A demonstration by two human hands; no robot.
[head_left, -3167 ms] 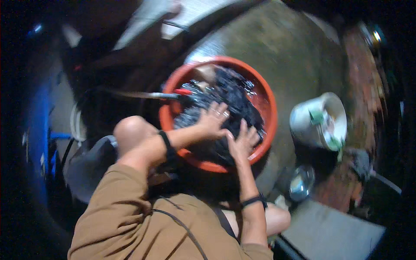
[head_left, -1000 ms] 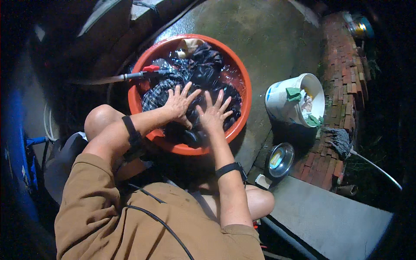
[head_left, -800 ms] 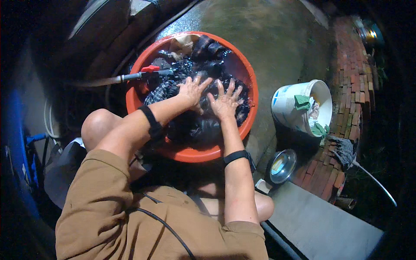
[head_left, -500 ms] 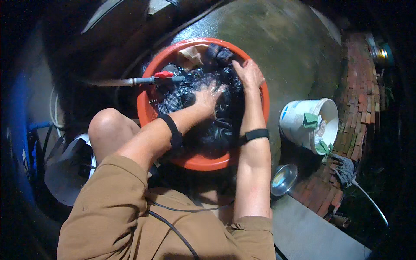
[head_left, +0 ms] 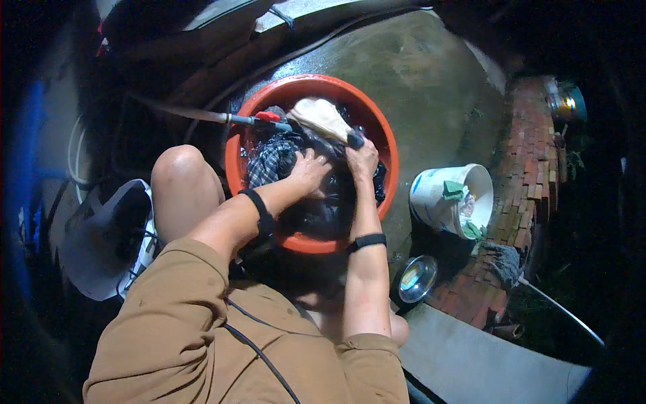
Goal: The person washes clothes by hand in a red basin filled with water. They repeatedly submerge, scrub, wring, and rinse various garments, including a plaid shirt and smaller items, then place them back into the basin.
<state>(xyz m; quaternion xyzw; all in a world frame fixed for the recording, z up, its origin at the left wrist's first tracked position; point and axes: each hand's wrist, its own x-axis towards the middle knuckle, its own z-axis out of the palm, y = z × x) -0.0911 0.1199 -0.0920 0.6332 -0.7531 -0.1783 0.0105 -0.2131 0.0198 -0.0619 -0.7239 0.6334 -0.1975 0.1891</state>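
Note:
An orange-red plastic tub (head_left: 311,244) holds water and a heap of wet clothes. My left hand (head_left: 311,172) lies on the dark wet clothes (head_left: 323,210) in the middle, its fingers spread apart and partly in the water. At the tub's right side my right hand (head_left: 363,160) is closed round a dark piece of wet cloth (head_left: 354,139). A cream-coloured cloth (head_left: 321,118) stretches from the far part of the tub toward that hand. Beside my left hand is a dark plaid cloth (head_left: 272,161). Over the tub's left rim reaches a grey pipe with a red-handled valve (head_left: 268,116).
To the right, a tilted white bucket (head_left: 431,195) holds green and pale cloths. Nearer stands a clear round bowl (head_left: 417,278). A grey mop head (head_left: 503,261) lies by the brick edging (head_left: 521,182). The wet concrete floor (head_left: 431,101) stretches beyond the tub.
My right hand has come in from the right rim and closed on dark cloth. The cream cloth now shows larger and spread out. The view has shifted somewhat.

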